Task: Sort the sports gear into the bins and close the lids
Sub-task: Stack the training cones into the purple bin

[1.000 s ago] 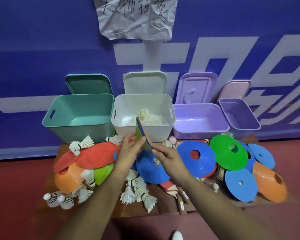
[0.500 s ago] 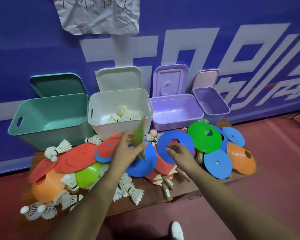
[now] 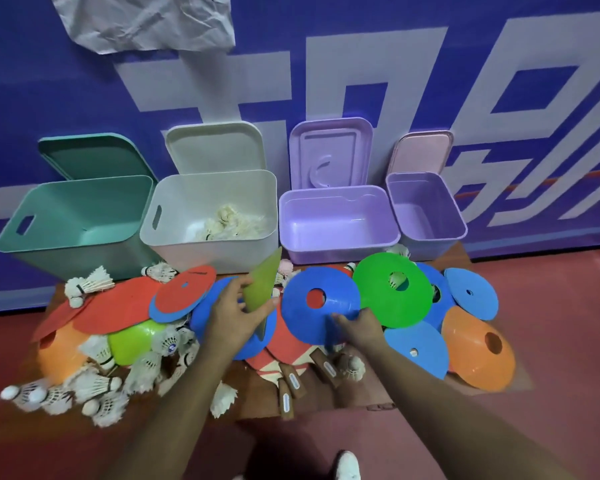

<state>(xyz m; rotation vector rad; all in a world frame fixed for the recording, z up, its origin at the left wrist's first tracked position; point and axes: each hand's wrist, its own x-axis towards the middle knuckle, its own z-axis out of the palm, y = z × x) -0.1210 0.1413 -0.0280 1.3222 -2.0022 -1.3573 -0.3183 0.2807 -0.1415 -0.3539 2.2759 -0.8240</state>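
Note:
Four open bins line the blue wall: a teal bin [image 3: 49, 237], a white bin [image 3: 243, 251] with shuttlecocks inside, a wide purple bin [image 3: 336, 251] and a small purple bin [image 3: 458, 216]. Each lid leans on the wall behind its bin. My left hand [image 3: 234, 313] holds a flat yellow-green marker [image 3: 264, 285] upright, in front of the white bin. My right hand [image 3: 359, 329] grips the near edge of a blue cone disc [image 3: 340, 303] lying on the pile. Flat discs, cones, shuttlecocks [image 3: 90, 285] and red paddles [image 3: 284, 355] cover the low board.
A green cone [image 3: 378, 292] overlaps the blue one on its right. Orange cones lie at the far left [image 3: 59, 355] and far right [image 3: 478, 362]. Crumpled paper [image 3: 146, 19] is taped to the wall. My white shoe [image 3: 349, 465] shows on the red floor.
My right hand has moved right and forward from the held marker onto the blue cone disc's edge. My left hand keeps the yellow-green marker, now lower. The view has shifted right.

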